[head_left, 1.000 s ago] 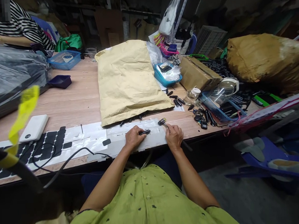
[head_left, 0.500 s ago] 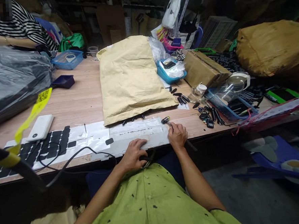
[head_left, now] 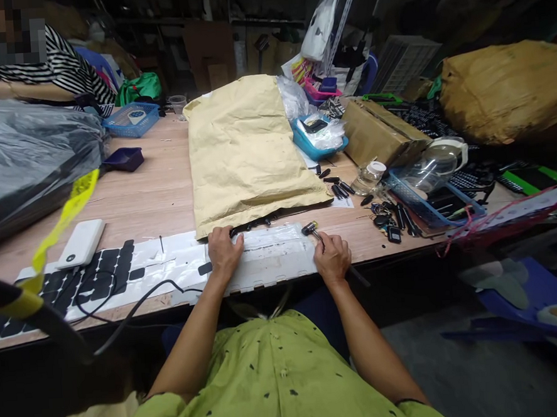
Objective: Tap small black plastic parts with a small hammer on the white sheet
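Note:
My left hand (head_left: 224, 254) is at the front edge of the large tan paper bag (head_left: 244, 154), palm down with fingers curled. A small black part (head_left: 235, 232) shows between its thumb and forefinger; the other fingertips are hidden. My right hand (head_left: 332, 257) is closed round the handle of a small hammer (head_left: 309, 228), whose yellow-tipped head lies over the right end of a pale flat board (head_left: 268, 269) at the table's front edge. More small black pieces (head_left: 255, 223) lie along the bag's lower edge.
To the left are a white power bank (head_left: 81, 244), a sheet of black stickers (head_left: 108, 275) and a cable (head_left: 143, 305). A glass jar (head_left: 369, 178), a blue basket (head_left: 429, 205) and a cardboard box (head_left: 380, 130) stand right. A person in stripes (head_left: 71, 64) sits far left.
My left hand has moved forward and left, from the front edge near my lap to the small black parts by the bag. My right hand keeps the hammer in about the same place.

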### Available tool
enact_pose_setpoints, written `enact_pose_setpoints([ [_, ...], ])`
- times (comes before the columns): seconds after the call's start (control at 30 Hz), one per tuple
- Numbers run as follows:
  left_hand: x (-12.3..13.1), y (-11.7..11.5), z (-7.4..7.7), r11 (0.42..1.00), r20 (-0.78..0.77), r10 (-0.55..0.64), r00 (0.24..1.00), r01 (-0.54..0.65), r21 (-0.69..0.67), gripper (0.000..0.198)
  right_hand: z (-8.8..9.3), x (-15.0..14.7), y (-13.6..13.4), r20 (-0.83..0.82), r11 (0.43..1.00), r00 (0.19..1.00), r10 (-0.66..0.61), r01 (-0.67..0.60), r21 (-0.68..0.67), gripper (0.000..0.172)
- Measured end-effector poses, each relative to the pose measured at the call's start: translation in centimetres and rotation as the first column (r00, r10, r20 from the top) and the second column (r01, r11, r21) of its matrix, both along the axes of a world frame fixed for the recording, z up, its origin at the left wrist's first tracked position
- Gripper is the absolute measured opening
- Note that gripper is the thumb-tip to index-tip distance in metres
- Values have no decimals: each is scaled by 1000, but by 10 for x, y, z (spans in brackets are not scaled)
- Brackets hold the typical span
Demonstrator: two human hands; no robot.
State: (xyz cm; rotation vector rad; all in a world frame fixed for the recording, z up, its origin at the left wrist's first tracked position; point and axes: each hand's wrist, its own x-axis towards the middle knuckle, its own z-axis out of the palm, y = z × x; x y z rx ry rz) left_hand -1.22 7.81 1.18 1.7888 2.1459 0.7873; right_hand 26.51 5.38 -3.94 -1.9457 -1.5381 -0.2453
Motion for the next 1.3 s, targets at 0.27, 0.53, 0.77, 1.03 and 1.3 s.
enact_pose_setpoints([
  [0.27,-3,26,-7,993,-109,65,992,-75,-94,20,-7,-1,3,25,998,1000,5,-7,56,31],
  [0.53,-12,-14,-11,995,30,-72,997,74,-73,17,-3,-5,1,7,1000,1000,3,-3,-3,31],
  [0.77,29,-23,-11,943,111,-322,940,329,-47,14,3,-9,1,-3,1000,1000,-4,4,-21,32],
  [1.03,44,-15,-21,924,79,-379,922,381,-19,14,3,-10,1,43,999,999,-31,33,-42,32],
  [1.3,44,-13,-23,922,77,-384,920,386,-21,10,4,-6,2,22,997,1000,-23,24,-72,32],
])
